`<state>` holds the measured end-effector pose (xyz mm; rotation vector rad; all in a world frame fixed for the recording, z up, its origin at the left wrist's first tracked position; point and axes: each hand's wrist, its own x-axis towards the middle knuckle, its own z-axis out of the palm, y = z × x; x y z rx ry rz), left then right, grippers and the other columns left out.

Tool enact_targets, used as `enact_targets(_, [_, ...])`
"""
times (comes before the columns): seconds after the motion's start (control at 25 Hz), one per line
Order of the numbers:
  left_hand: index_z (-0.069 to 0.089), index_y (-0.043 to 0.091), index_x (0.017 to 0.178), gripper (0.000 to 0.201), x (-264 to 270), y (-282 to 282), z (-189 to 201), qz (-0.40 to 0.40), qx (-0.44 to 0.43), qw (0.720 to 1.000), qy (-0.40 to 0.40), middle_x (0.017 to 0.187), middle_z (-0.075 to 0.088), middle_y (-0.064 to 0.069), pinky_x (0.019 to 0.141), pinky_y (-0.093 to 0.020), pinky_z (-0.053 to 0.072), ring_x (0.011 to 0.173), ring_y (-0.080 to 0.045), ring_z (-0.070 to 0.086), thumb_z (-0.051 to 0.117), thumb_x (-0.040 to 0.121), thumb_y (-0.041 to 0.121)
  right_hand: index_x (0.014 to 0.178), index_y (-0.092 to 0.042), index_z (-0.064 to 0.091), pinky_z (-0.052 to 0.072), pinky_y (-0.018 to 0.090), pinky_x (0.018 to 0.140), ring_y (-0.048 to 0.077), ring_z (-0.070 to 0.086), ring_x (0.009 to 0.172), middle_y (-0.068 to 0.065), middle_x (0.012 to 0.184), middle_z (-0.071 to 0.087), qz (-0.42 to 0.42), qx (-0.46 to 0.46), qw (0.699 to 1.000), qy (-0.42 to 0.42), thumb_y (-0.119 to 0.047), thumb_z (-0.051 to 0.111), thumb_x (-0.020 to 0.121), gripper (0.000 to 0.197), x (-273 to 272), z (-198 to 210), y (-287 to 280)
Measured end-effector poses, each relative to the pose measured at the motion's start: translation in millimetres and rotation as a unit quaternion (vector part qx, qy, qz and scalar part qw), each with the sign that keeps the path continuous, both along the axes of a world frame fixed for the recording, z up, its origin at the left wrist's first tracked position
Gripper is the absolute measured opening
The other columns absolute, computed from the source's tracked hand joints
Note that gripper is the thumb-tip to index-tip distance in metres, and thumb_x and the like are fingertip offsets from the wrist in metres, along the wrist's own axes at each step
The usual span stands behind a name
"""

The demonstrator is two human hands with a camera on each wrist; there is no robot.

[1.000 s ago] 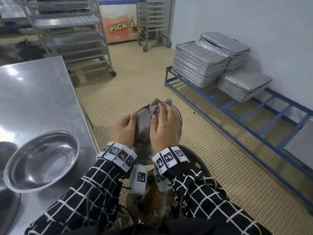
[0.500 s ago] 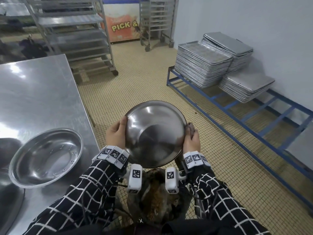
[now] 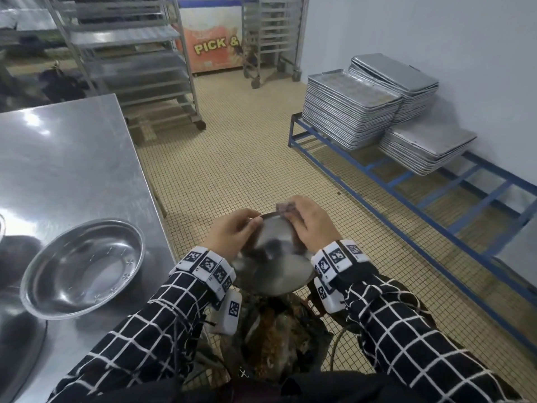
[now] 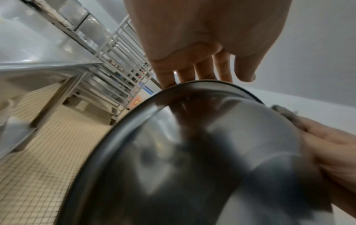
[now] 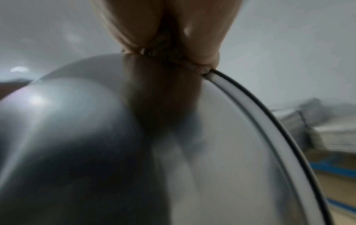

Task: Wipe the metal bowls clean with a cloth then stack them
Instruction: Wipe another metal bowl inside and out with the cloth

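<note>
I hold a metal bowl (image 3: 273,266) in front of me, tilted with its rounded outside (image 4: 192,152) toward me. My left hand (image 3: 232,231) grips its left rim, fingers (image 4: 194,73) hooked over the edge. My right hand (image 3: 311,225) presses a grey cloth (image 3: 286,206) onto the far right rim; in the right wrist view the cloth (image 5: 173,59) is pinched against the rim under my right hand (image 5: 163,22). A second metal bowl (image 3: 84,266) sits upright on the steel table (image 3: 72,170) to my left.
A bin with brown waste (image 3: 279,338) stands right below the held bowl. Stacks of metal trays (image 3: 348,112) rest on a blue frame (image 3: 436,216) along the right wall. Wheeled tray racks (image 3: 136,53) stand at the back on the tiled floor.
My right hand wiped across the bowl's outside, went to the right rim, and now presses the cloth at the far rim. The bowl has tipped from facing me to lying flatter.
</note>
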<state>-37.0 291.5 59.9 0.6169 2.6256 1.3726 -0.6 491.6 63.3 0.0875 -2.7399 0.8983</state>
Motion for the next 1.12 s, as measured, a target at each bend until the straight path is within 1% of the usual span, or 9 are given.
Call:
enact_targets(0.08, [0.062, 0.026, 0.091, 0.017, -4.2, 5.8, 2.4, 0.012, -0.043, 0.998, 0.05, 0.081, 0.064, 0.008, 0.068, -0.021, 0.044, 0.076, -0.01, 0.058, 0.049, 0.095, 0.036, 0.111, -0.011, 0.056, 0.05, 0.042, 0.084, 0.019, 0.054, 0.09, 0.005, 0.102, 0.057, 0.018, 0.017, 1.0, 0.013, -0.03, 0.046, 0.097, 0.026, -3.2, 2.8, -11.2])
enact_targets(0.2, [0.061, 0.019, 0.082, 0.025, -5.7, 8.4, 2.3, 0.067, -0.017, 0.995, 0.071, 0.071, 0.062, 0.001, 0.061, -0.025, 0.044, 0.067, -0.016, 0.056, 0.048, 0.095, 0.036, 0.114, -0.022, 0.058, 0.045, 0.049, 0.093, 0.028, 0.044, 0.108, 0.006, 0.123, 0.051, -0.094, 0.105, 0.986, 0.088, -0.034, 0.048, 0.093, 0.026, -2.7, 1.3, -28.6])
enact_targets(0.36, [0.057, 0.022, 0.069, 0.029, -6.2, 13.2, 7.3, 0.144, 0.083, 0.985, 0.039, 0.061, 0.057, 0.001, 0.052, -0.017, 0.04, 0.055, -0.012, 0.05, 0.049, 0.096, 0.031, 0.125, -0.023, 0.058, 0.038, 0.045, 0.098, 0.027, 0.036, 0.123, 0.006, 0.137, 0.048, -0.125, 0.146, 0.966, 0.175, -0.034, 0.046, 0.092, 0.037, 12.0, -11.0, -61.0])
enact_targets(0.48, [0.059, 0.016, 0.07, 0.034, -8.9, 11.1, 11.4, 0.142, 0.09, 0.985, 0.039, 0.059, 0.056, -0.005, 0.051, -0.021, 0.04, 0.054, -0.013, 0.049, 0.048, 0.096, 0.034, 0.135, -0.018, 0.049, 0.031, 0.042, 0.105, 0.025, 0.038, 0.129, 0.005, 0.139, 0.047, -0.143, 0.081, 0.976, 0.142, -0.038, 0.033, 0.097, 0.046, 18.0, -21.0, -59.1])
enact_targets(0.56, [0.06, 0.009, 0.074, 0.037, -8.0, 7.3, 9.7, 0.136, 0.097, 0.985, 0.031, 0.063, 0.057, -0.013, 0.057, -0.036, 0.044, 0.057, -0.024, 0.05, 0.048, 0.096, 0.036, 0.13, -0.01, 0.052, 0.037, 0.04, 0.103, 0.026, 0.045, 0.124, 0.01, 0.134, 0.05, -0.204, -0.023, 0.971, 0.123, -0.037, 0.032, 0.098, 0.047, 15.3, -25.4, -42.4])
enact_targets(0.64, [0.06, 0.005, 0.075, 0.037, -7.4, 3.9, 8.3, 0.148, 0.119, 0.982, 0.012, 0.065, 0.057, -0.018, 0.06, -0.041, 0.045, 0.06, -0.033, 0.05, 0.047, 0.096, 0.034, 0.122, -0.004, 0.056, 0.041, 0.03, 0.095, 0.023, 0.05, 0.114, 0.01, 0.126, 0.051, -0.24, -0.137, 0.956, 0.094, -0.031, 0.036, 0.1, 0.04, 14.9, -31.6, -23.2])
enact_targets(0.84, [0.054, 0.02, 0.064, 0.038, -10.4, -1.2, 7.8, 0.197, 0.131, 0.971, -0.007, 0.054, 0.048, 0.003, 0.052, -0.024, 0.036, 0.05, -0.01, 0.043, 0.045, 0.098, 0.034, 0.105, -0.004, 0.059, 0.039, 0.028, 0.076, 0.025, 0.057, 0.098, 0.009, 0.103, 0.057, -0.284, -0.212, 0.931, -0.086, -0.029, 0.038, 0.101, 0.033, 14.5, -53.0, -3.8])
enact_targets(1.0, [0.051, 0.017, 0.064, 0.039, -9.6, 4.5, 8.0, 0.203, 0.102, 0.974, -0.007, 0.055, 0.046, 0.004, 0.054, -0.025, 0.038, 0.053, -0.012, 0.043, 0.044, 0.098, 0.036, 0.121, -0.011, 0.052, 0.045, 0.013, 0.076, 0.015, 0.054, 0.11, 0.004, 0.123, 0.052, -0.248, -0.243, 0.936, 0.054, -0.021, 0.051, 0.096, 0.027, 2.1, -19.8, -22.5])
enact_targets(1.12, [0.053, 0.022, 0.065, 0.036, -7.7, 13.3, 16.8, 0.193, 0.126, 0.973, -0.021, 0.057, 0.051, 0.008, 0.051, -0.011, 0.038, 0.054, -0.008, 0.047, 0.044, 0.098, 0.034, 0.116, -0.013, 0.052, 0.041, 0.032, 0.104, 0.023, 0.043, 0.127, 0.01, 0.137, 0.042, -0.165, -0.1, 0.972, 0.134, -0.022, 0.051, 0.092, 0.026, -3.4, -3.2, -55.9])
